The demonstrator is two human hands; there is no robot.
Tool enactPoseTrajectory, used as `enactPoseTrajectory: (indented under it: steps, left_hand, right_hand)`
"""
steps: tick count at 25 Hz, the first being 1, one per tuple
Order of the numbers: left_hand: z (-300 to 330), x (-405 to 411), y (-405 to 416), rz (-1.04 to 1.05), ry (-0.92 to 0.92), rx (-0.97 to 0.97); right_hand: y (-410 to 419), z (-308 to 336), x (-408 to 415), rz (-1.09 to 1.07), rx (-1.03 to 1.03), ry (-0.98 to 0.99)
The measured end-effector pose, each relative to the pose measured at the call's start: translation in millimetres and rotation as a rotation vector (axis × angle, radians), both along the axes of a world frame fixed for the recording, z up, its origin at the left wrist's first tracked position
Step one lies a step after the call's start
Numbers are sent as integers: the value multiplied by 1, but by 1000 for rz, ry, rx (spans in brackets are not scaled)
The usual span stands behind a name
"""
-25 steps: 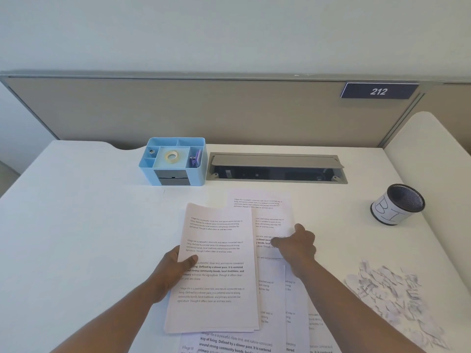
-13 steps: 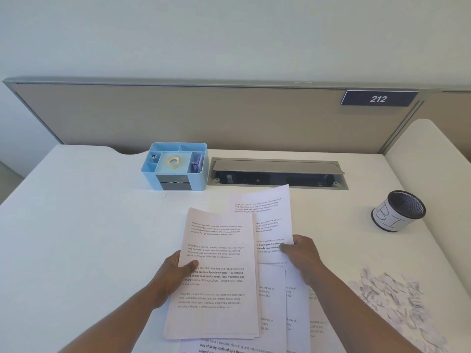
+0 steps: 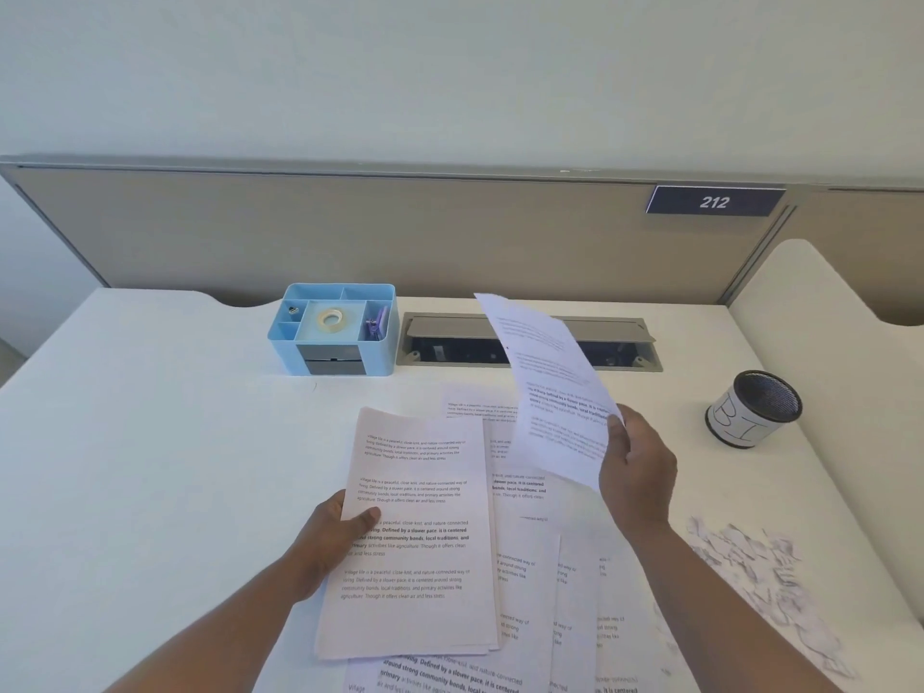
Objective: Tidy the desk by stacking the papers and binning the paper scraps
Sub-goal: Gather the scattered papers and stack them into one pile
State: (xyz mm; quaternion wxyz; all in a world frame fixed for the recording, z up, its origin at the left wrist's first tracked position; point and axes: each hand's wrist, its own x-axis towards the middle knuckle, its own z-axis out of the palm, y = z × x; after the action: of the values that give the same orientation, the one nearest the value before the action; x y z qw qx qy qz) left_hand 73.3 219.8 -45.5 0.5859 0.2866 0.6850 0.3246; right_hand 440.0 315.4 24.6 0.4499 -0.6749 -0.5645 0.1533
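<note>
The left hand (image 3: 332,537) gripped a small stack of printed sheets (image 3: 415,532) by its left edge, thumb on top, above the desk (image 3: 150,442). The right hand (image 3: 637,472) pinched a single printed sheet (image 3: 550,392), lifted and tilted over the loose papers (image 3: 530,567) spread along the desk's near edge. A heap of paper scraps (image 3: 765,582) lay toward the near right corner. A mesh cup labelled "BI" (image 3: 752,410) stood by the right edge; a blue organiser (image 3: 332,330) sat at the back edge.
</note>
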Motion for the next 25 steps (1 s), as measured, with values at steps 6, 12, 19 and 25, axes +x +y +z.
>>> enactPoseTrajectory:
  steps: [6,12,19,25]
  left_hand:
    - [1,-1,-2,-8,-15,16]
    - [7,1,0,-9,-27,-1]
    - [14,3,0,-23,-83,-15]
    - [2,1,-1,-3,14,15]
  right_hand:
    - [3,21,-5,37,-82,442]
    - [-33,-16,-40,270,-676,459]
    - [-65,-38,-87,308,-909,561]
    - [-70,-41,-103,311,-943,575]
